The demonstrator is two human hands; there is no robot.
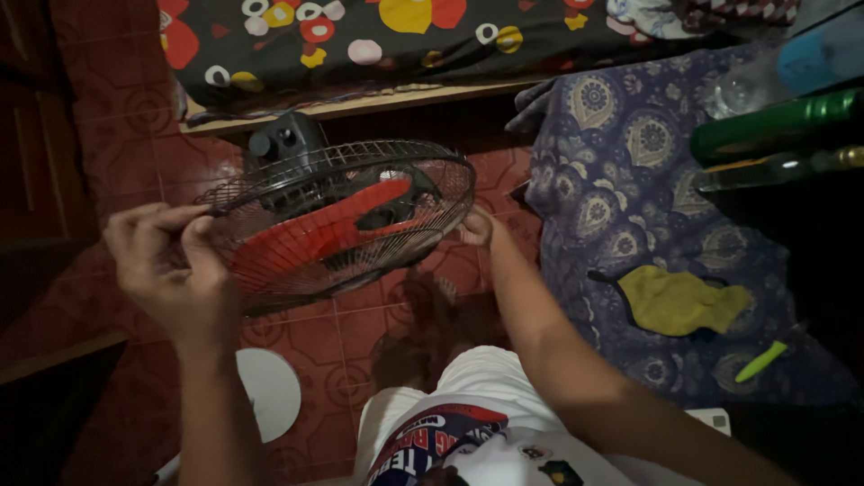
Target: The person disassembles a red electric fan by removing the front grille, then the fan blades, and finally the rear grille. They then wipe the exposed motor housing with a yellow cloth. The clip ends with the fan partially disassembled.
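Fan (337, 220) held over the red tiled floor (342, 351), centre. Left hand (166, 261) pinches the wire cage's left rim; right hand (475, 227) pinches the right rim. Cage probably light, springy, bendable; grip the rim, avoiding the red blades (315, 238).

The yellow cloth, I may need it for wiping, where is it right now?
In the head view the yellow cloth lies on the right, on the blue patterned fabric, just above a small green tool and clear of the right hand at the fan cage.
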